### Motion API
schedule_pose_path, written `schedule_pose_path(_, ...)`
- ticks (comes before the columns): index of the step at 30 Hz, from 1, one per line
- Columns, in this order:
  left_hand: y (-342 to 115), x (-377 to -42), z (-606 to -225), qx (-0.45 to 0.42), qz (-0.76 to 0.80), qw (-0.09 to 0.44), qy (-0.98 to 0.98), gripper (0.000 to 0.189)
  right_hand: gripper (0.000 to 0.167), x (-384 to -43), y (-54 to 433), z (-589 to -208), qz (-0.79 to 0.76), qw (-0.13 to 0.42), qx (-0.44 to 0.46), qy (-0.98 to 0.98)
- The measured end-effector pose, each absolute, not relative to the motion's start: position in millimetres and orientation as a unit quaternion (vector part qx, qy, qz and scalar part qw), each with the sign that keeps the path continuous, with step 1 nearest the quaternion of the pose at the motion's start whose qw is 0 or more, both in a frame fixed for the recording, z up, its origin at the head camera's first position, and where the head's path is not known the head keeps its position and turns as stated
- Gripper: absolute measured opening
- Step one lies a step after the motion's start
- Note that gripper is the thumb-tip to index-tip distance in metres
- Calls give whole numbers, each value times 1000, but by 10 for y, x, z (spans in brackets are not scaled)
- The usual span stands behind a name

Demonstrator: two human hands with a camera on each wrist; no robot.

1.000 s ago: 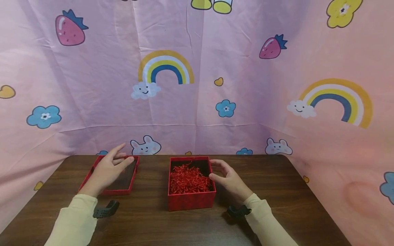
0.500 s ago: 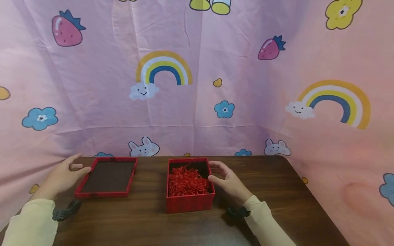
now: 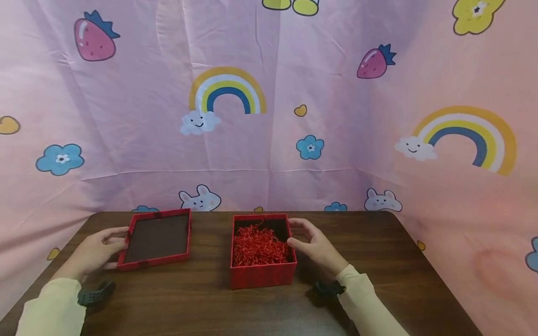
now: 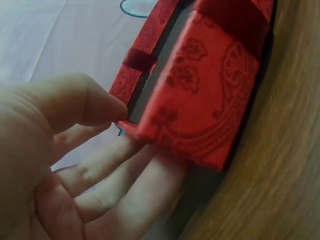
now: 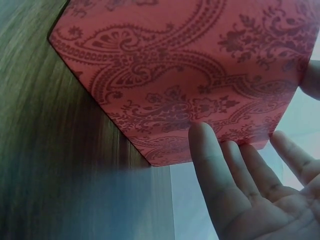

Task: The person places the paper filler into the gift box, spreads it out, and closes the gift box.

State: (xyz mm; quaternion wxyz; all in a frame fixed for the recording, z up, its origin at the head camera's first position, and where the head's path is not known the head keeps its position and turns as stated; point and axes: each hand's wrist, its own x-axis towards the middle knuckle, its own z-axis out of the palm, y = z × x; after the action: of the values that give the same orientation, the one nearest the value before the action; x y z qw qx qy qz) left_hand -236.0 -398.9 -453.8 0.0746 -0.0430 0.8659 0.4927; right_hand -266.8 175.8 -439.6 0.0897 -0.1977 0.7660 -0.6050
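My left hand (image 3: 94, 249) grips the left edge of a red patterned box lid (image 3: 157, 238), which lies inside up with its dark lining showing. In the left wrist view the thumb is at the rim of the lid (image 4: 200, 95) and the fingers reach under it. One side of the lid looks raised off the table. My right hand (image 3: 317, 245) rests against the right side of a red open box (image 3: 262, 276). Fairly straight fingers touch the patterned wall of the box (image 5: 165, 85) in the right wrist view. Red shredded paper (image 3: 258, 245) fills much of the box.
Both things are on a dark brown wooden table (image 3: 201, 308), box in the middle and lid to the left. A pink and purple printed cloth (image 3: 235, 154) hangs behind and around the table. Dark straps (image 3: 98, 294) are on both wrists.
My left hand moved left from above the lid to its left edge and took hold of it. The lid has turned and tilted slightly. The right hand stays at the box.
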Motion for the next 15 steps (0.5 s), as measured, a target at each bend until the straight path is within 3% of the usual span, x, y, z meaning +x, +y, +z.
schedule_pose_path(9, -3839, -2376, -4426, -29, 514, 45, 856, 64, 54, -2693, 1741, -4392, -610, 81, -211, 759)
schedule_pose_path(15, -3486, -2431, -4213, -10, 535, 14, 845, 64, 52, -2695, 1760, -4403, -605, 82, -207, 764)
